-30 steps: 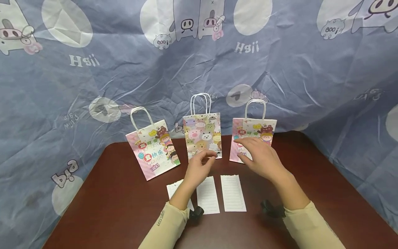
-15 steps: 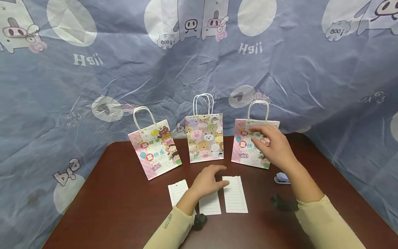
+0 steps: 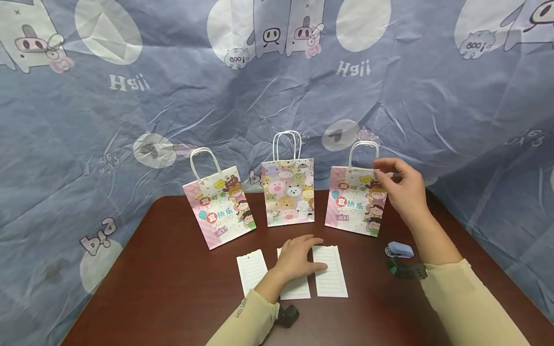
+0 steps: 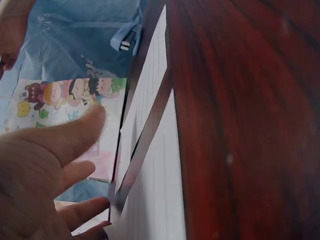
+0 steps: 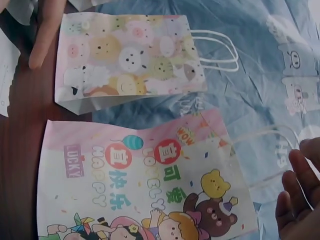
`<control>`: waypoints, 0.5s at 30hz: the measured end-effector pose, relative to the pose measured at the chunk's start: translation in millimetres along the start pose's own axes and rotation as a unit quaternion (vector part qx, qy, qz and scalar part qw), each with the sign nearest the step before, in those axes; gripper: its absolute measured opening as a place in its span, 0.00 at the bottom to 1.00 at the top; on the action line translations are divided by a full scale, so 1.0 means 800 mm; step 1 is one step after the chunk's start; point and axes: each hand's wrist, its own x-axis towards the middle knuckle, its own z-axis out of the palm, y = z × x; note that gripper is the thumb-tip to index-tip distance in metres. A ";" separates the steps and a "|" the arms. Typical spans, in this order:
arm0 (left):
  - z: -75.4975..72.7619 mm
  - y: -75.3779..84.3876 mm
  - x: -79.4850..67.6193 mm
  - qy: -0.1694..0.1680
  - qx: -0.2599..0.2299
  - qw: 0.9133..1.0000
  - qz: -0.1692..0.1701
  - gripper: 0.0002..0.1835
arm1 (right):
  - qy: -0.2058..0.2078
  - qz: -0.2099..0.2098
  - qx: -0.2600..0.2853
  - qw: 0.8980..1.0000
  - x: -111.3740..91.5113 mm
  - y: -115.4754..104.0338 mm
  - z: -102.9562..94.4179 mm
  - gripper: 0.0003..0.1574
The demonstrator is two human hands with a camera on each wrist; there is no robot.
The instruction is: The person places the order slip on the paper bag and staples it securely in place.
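My left hand [image 3: 295,259] hovers low over the middle lined paper slip [image 3: 296,291], fingers spread, with the thumb over the right slip [image 3: 331,281]. Nothing sits between its fingers in the left wrist view. A third slip [image 3: 251,271] lies to the left. My right hand [image 3: 406,190] is at the upper right corner of the right paper gift bag [image 3: 352,204], fingers loosely bent. The right wrist view shows these fingers [image 5: 302,175] beside the bag's white handle [image 5: 270,131], not wrapped round it. That bag stands upright, its cartoon print facing me.
A gift bag with animal faces [image 3: 287,194] stands in the middle; another cartoon-print bag [image 3: 220,209] leans at the left. A light blue stapler [image 3: 400,249] lies by my right forearm. Behind the brown table [image 3: 173,288] hangs a blue printed cloth [image 3: 242,105].
My right hand has moved right, from in front of the right bag to its upper corner, uncovering the print and the stapler. My left hand has come down from the middle bag to the slips.
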 end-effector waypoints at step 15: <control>0.004 -0.006 -0.001 -0.019 0.050 0.999 -0.007 0.40 | 0.073 0.048 -0.006 0.996 0.023 0.044 -0.006 0.20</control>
